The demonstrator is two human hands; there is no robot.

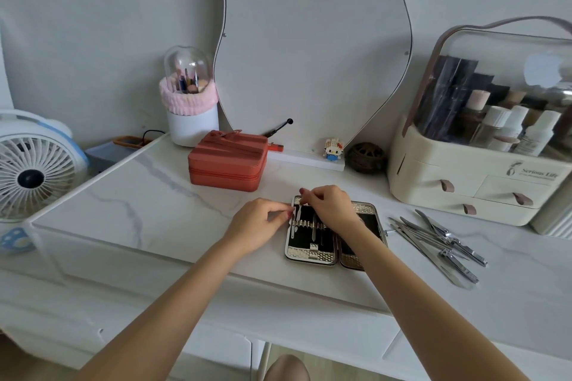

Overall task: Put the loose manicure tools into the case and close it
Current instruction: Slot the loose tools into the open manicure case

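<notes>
Both hands, left (258,223) and right (329,206), pinch one tool (299,213) over one open case (312,252).

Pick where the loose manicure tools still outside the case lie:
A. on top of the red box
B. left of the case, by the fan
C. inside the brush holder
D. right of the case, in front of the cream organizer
D: the loose tools lie in a pile on the tabletop right of the open case, in front of the organizer.
</notes>
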